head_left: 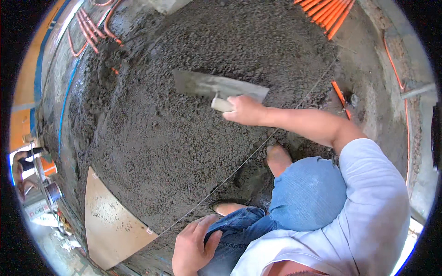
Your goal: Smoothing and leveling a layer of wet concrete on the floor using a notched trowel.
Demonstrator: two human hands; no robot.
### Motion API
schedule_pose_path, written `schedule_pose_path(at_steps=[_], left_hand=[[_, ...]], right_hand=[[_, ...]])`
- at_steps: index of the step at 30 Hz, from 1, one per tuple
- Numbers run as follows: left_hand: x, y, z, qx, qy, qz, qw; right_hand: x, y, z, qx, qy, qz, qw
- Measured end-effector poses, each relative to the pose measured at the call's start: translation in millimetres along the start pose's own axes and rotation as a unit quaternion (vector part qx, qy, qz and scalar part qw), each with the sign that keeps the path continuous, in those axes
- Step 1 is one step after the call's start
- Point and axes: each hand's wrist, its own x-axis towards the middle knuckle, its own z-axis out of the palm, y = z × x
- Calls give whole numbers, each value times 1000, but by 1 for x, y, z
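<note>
My right hand [246, 110] is closed round the pale handle of a long steel finishing trowel [195, 83]. The trowel's flat rectangular blade lies on the wet grey mortar [170, 138], across its upper middle. Coarse and grainy, the mortar spreads over most of the floor in front of me. My left hand [195, 246] rests on my bent left knee, holding nothing, with the fingers apart from the thumb. A taut string [239, 168] runs diagonally over the mortar, between my bare feet and the trowel.
A beige tile [113, 221] spattered with mortar lies at lower left. Orange conduits [329, 16] fan out at upper right, and more pipes [87, 30] stand at upper left near a blue tube [67, 101]. Another person [20, 168] and an orange bucket [47, 166] are at far left.
</note>
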Motion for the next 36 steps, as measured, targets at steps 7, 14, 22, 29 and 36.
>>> schedule_pose_path(at_steps=[7,14,22,29,36], left_hand=[[-15,-1,-4,-21,34,12,999],[-2,5,-1,6,-9,15,1000],[-19,2,-2,-27,13,10,999],[-13,5,-5,-15,3,25,1000],[-10,5,-2,-7,-11,20,1000]], right_hand=[[-7,35,-59,188,106,212,953],[-15,4,10,143,107,44,983],[-43,59,-81,239,170,251,922],[-36,136,-106,-199,267,223,916],[-38,77,-18,-227,137,0,964]])
